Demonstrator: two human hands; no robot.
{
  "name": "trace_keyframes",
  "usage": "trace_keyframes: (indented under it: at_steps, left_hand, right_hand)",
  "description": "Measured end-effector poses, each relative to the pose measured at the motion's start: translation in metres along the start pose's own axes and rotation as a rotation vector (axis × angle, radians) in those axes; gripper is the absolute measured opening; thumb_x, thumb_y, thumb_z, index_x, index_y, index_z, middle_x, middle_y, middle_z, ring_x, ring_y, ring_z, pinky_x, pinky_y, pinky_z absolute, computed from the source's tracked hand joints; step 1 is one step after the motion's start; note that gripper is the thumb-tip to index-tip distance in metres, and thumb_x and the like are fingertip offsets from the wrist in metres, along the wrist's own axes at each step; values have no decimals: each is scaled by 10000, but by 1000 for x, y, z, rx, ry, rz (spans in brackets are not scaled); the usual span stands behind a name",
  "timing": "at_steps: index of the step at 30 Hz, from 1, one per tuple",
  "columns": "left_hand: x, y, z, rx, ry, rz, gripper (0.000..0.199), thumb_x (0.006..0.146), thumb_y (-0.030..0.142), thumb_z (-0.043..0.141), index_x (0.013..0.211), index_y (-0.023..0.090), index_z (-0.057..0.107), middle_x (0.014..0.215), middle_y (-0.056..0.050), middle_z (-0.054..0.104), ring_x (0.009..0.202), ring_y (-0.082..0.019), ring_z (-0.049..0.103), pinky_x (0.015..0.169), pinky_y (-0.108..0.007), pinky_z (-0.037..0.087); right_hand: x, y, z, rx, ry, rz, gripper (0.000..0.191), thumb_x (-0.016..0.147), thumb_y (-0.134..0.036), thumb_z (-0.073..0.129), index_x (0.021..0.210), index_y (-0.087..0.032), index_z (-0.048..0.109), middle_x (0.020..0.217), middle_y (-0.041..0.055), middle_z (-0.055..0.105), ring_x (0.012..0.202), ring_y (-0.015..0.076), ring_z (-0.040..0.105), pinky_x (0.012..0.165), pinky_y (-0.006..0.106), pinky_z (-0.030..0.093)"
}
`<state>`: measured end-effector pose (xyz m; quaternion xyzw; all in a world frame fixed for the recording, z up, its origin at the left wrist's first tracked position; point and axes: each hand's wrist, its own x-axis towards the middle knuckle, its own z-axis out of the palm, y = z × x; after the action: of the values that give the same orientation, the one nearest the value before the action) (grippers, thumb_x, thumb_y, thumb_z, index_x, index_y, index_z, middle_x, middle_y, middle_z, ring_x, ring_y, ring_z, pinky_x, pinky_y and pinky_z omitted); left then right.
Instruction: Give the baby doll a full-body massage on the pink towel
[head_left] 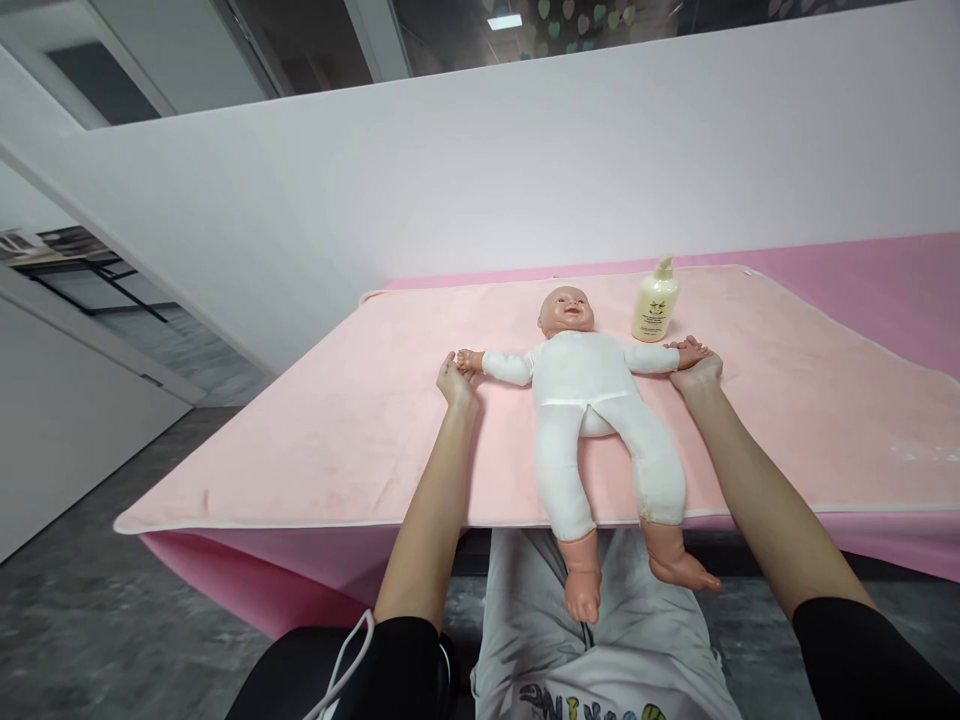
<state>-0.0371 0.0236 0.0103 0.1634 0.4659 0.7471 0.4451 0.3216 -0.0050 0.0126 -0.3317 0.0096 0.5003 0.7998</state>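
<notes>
A baby doll (581, 375) with a white cloth body lies on its back on the pink blanket (337, 430). Its head points to the wall, its arms are spread sideways, and its bare feet hang past the table's front edge above my lap. At the doll's hand on the left side of the view, my left hand (456, 382) is closed, fingers curled around it. Palm up, my right hand (701, 374) holds the doll's other hand from below; its fingers are partly hidden.
Behind the doll's arm, near my right hand, stands a pale yellow pump bottle (655, 305). A white wall (480, 180) borders the table's far side. A pink-purple cover (885, 290) shows under the blanket. Beside my left arm hangs a white cable (349, 665).
</notes>
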Motion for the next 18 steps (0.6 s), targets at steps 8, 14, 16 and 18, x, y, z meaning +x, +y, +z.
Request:
trace_keyframes:
  at_steps: [8,14,16,18]
  left_hand:
    - [-4,2,3,12,21,16,212,854,171,388,909,138,589,810,-40,633,615,-101,607,634,-248,503]
    - [-13,5,5,29,16,7,346,870,427,396,917,149,598,871,-78,640,670,-147,634,640,-273,495]
    - [-16,6,7,31,9,5,377,865,473,392,932,161,594,882,-79,642,687,-150,635,632,-263,491]
    - [-18,8,8,27,6,-5,427,874,510,343,913,165,593,876,-78,643,701,-144,632,621,-247,486]
  right_hand:
    - [-6,-1,2,-10,-15,4,385,886,-513,241,724,-197,389,614,-33,426,460,86,458,464,263,478]
    - [1,1,-1,-64,-31,24,346,887,-490,289,748,-191,393,616,-40,412,485,86,484,464,252,479]
    - [6,2,-3,-60,-56,-1,359,883,-515,285,746,-196,375,605,-48,398,474,84,475,464,255,480]
    - [12,4,-6,-63,-100,-28,376,872,-549,295,744,-202,358,597,-55,388,460,80,463,463,255,478]
